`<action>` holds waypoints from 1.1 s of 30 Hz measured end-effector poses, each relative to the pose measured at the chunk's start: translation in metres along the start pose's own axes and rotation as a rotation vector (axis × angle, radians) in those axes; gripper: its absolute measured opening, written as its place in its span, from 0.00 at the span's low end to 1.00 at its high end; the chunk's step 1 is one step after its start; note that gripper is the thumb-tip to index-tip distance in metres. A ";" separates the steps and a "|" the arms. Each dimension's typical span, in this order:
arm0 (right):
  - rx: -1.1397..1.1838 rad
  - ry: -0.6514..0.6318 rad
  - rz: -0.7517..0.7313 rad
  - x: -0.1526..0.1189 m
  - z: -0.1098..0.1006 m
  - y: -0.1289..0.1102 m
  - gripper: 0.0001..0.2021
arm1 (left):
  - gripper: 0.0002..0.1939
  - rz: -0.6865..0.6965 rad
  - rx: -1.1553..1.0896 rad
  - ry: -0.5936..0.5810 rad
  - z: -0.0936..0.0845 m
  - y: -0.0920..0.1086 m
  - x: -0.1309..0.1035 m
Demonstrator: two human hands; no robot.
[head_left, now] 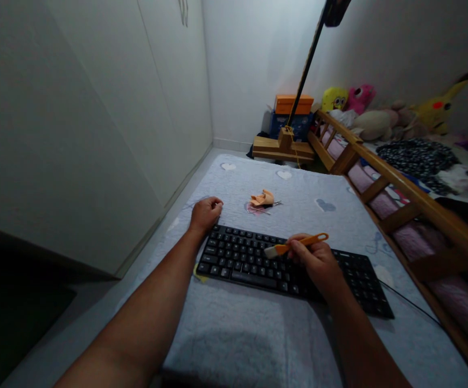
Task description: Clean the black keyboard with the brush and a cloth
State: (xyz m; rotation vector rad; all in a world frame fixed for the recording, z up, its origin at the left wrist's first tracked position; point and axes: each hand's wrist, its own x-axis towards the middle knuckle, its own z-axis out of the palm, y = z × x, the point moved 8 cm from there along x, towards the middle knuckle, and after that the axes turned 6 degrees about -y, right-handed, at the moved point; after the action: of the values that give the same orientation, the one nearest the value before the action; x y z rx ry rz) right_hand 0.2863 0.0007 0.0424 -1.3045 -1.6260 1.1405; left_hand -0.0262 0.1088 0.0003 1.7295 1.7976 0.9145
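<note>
My right hand (312,260) pinches the orange handle of a small pastry brush (304,241) above the middle of a black keyboard (239,257). The brush's pale bristles point left, over the keys; whether they touch them I cannot tell. The handle's looped end sticks out to the right past my fingers. My left hand (206,213) rests with curled fingers at the keyboard's far left corner, nothing visible in it. Beyond the keyboard lies a crumpled orange cloth or pouch (263,199) with thin metal pieces (277,203) beside it.
The keyboard lies on a light blue quilted cover (234,323) with heart prints. Its cable (409,302) runs off to the right. A wooden bed rail (415,196) borders the right side, plush toys behind it. White cabinet doors (108,108) stand left. A lamp stand's wooden base (284,148) is at the back.
</note>
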 end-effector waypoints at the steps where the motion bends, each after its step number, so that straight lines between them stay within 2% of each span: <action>1: 0.043 -0.085 0.024 -0.001 0.008 0.001 0.16 | 0.17 0.001 0.007 -0.005 0.001 0.000 0.000; 4: 0.073 -0.286 0.067 -0.005 0.028 0.001 0.15 | 0.17 0.006 0.032 -0.019 0.002 0.000 0.001; 6: 0.031 -0.329 0.068 -0.006 0.033 0.001 0.15 | 0.17 0.006 0.038 -0.028 0.002 0.001 0.001; 8: -0.027 -0.300 0.046 -0.005 0.032 0.000 0.15 | 0.17 0.001 0.036 -0.038 0.002 0.002 0.001; 16: -0.173 -0.039 -0.067 0.003 0.012 -0.004 0.14 | 0.16 -0.030 0.080 -0.051 0.003 0.003 0.000; 22: -0.265 0.077 -0.094 0.005 0.004 -0.007 0.14 | 0.16 -0.036 0.119 -0.054 0.001 0.006 -0.001; 29: -0.249 0.248 -0.119 0.001 -0.010 -0.008 0.14 | 0.16 -0.032 0.114 -0.055 0.002 0.006 -0.001; 31: -0.179 0.234 -0.096 0.000 -0.010 -0.006 0.14 | 0.16 -0.032 0.111 -0.051 0.002 0.006 -0.001; 33: -0.049 0.127 -0.031 0.000 -0.003 -0.001 0.15 | 0.16 -0.028 0.110 -0.051 0.002 0.007 -0.002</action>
State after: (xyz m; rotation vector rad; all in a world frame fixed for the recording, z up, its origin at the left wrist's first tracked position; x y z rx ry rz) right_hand 0.2886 0.0016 0.0444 -1.3502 -1.5840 0.9846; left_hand -0.0205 0.1074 0.0040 1.7729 1.8656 0.7653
